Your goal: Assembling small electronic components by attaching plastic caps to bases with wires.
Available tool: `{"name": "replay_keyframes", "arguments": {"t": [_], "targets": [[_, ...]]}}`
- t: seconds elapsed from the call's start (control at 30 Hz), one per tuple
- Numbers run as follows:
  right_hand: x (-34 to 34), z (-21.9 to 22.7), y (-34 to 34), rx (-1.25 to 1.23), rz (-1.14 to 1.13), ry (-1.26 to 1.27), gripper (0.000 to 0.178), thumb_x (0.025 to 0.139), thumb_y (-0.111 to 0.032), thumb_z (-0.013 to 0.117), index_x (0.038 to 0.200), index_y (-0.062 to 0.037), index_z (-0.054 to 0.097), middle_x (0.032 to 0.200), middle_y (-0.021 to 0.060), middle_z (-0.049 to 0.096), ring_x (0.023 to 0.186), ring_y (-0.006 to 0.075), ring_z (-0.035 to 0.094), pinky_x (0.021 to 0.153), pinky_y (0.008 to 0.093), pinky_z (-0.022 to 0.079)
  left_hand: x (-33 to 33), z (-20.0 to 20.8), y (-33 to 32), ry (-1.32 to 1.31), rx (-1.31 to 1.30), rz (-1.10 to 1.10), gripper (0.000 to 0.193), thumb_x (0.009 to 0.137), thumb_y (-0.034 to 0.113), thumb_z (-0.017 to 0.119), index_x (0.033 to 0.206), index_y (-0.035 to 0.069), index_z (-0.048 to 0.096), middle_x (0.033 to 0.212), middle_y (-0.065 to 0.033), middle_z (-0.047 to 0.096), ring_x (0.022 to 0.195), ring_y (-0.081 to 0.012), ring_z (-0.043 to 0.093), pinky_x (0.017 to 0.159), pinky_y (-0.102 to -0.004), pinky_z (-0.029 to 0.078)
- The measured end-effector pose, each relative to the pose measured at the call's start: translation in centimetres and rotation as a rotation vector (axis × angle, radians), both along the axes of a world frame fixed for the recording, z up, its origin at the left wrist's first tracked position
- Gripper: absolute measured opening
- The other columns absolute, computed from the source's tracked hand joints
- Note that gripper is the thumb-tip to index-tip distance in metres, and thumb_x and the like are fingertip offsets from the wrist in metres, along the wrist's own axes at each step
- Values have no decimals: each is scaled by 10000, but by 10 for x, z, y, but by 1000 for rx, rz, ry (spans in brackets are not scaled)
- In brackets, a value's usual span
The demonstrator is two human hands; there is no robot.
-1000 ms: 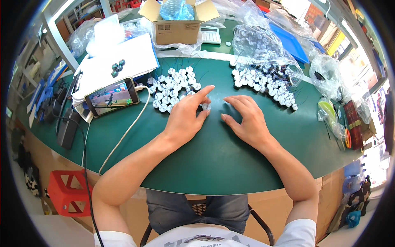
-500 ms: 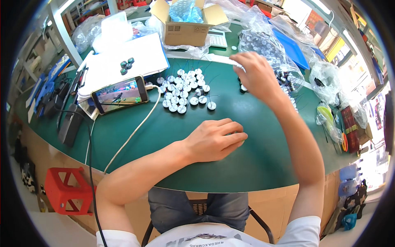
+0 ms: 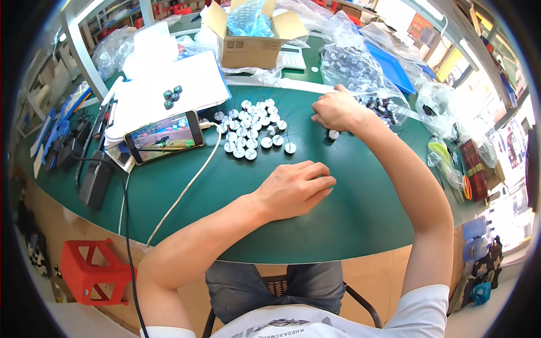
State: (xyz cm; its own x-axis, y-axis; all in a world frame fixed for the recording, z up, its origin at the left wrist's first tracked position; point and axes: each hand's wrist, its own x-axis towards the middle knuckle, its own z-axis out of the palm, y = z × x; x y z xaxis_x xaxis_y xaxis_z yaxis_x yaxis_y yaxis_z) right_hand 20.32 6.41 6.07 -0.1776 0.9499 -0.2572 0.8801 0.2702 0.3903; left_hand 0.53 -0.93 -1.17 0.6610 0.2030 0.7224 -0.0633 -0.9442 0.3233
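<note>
My left hand point(image 3: 296, 190) rests on the green tabletop point(image 3: 282, 239) near the front edge, its fingers curled together. Whatever lies inside those fingers is hidden. Farther off to the right, my right hand point(image 3: 338, 110) has its fingers drawn in over the table, and what they grip cannot be made out. Just below it is a small round part with a white top and dark side point(image 3: 333, 135). Left of that hand lies a cluster of similar white-topped round parts point(image 3: 251, 135), several with thin dark wires standing up.
A phone point(image 3: 164, 137) with a white cable leans by white papers point(image 3: 186, 84) bearing several dark round pieces point(image 3: 168, 104). Behind stand an open cardboard box point(image 3: 251, 52) and a clear bag of parts point(image 3: 358, 70). A blue tray point(image 3: 390, 65) lies at the back right.
My right hand has come down and slightly left, its raised, spread fingers now curled close to the table. My left hand stays nearly in place. The view has shifted slightly.
</note>
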Motion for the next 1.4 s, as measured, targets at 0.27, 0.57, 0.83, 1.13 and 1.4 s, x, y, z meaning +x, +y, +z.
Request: {"name": "replay_keyframes", "arguments": {"t": [0.27, 0.57, 0.83, 1.13, 1.4], "targets": [[37, 9, -44, 59, -16, 412, 375, 914, -338, 551, 1124, -35, 623, 1089, 157, 637, 1037, 333, 589, 920, 421, 448, 2, 1, -3, 58, -43, -6, 149, 793, 99, 702, 938, 85, 669, 903, -44, 634, 774, -221, 637, 653, -330, 531], [45, 23, -16, -76, -228, 421, 498, 954, -454, 440, 1251, -79, 579, 1240, 183, 588, 1186, 338, 519, 1013, 416, 394, 4, 1, -5, 74, -86, 10, 133, 805, 105, 694, 935, 82, 674, 917, -49, 641, 818, -232, 635, 693, -338, 530], [39, 16, -24, -181, -201, 287, 536, 888, -550, 505, 1153, -103, 634, 1214, 167, 505, 1164, 332, 505, 997, 414, 403, 0, 2, -3, 129, -111, 1, 135, 808, 108, 693, 940, 89, 676, 915, -46, 644, 831, -233, 634, 705, -343, 528], [44, 34, -88, 287, 65, 427, 407, 893, -386, 604, 1138, -62, 622, 1178, 136, 574, 1097, 298, 546, 935, 406, 424, 2, 2, -4, 124, -122, 1, 132, 813, 112, 687, 942, 89, 675, 922, -46, 646, 845, -236, 634, 724, -342, 523], [-19, -25, -167, 662, -113, 461, 730, 775, -391, 728, 1370, -101, 418, 602, 58, 607, 471, 239, 594, 428, 347, 434, 0, 2, -3, 157, -134, 49, 158, 816, 135, 685, 965, 85, 674, 944, -55, 638, 867, -243, 617, 748, -355, 512]]}}
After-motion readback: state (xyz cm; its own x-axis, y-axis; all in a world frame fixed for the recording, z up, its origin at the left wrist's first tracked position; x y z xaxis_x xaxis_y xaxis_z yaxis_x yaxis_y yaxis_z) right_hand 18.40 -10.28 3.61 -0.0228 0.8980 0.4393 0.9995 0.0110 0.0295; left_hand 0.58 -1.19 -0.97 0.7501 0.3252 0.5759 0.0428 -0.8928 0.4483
